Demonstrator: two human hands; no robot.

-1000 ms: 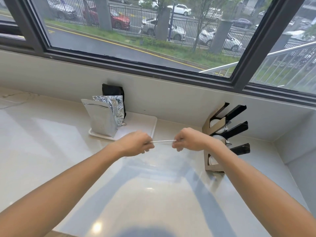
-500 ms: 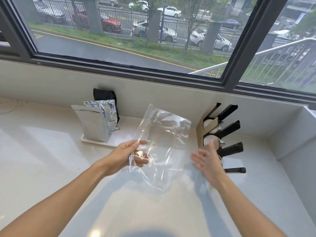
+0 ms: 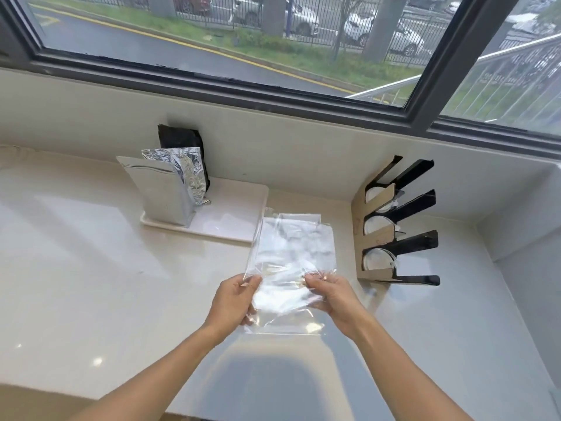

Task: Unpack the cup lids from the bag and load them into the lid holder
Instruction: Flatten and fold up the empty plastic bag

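A flat, clear plastic bag (image 3: pixel 291 253) hangs over the pale counter, and I can see nothing inside it. My left hand (image 3: pixel 233 299) pinches its left edge and my right hand (image 3: pixel 332 294) pinches its right edge, both near the lower half. To the right stands the lid holder (image 3: pixel 376 238), a brown frame with black slanted arms. White cup lids (image 3: pixel 376 261) sit in its three slots.
A white tray (image 3: pixel 233 220) at the back left carries a silver pouch (image 3: pixel 161 192), a crumpled foil bag (image 3: pixel 188 171) and a black pouch (image 3: pixel 182 138). A low wall and a window run behind the counter (image 3: pixel 76 268). A side wall closes the right.
The bag was stretched edge-on between both fists, then hung from my left hand alone with the right hand open. Now both hands grip it flat, lower and nearer me.
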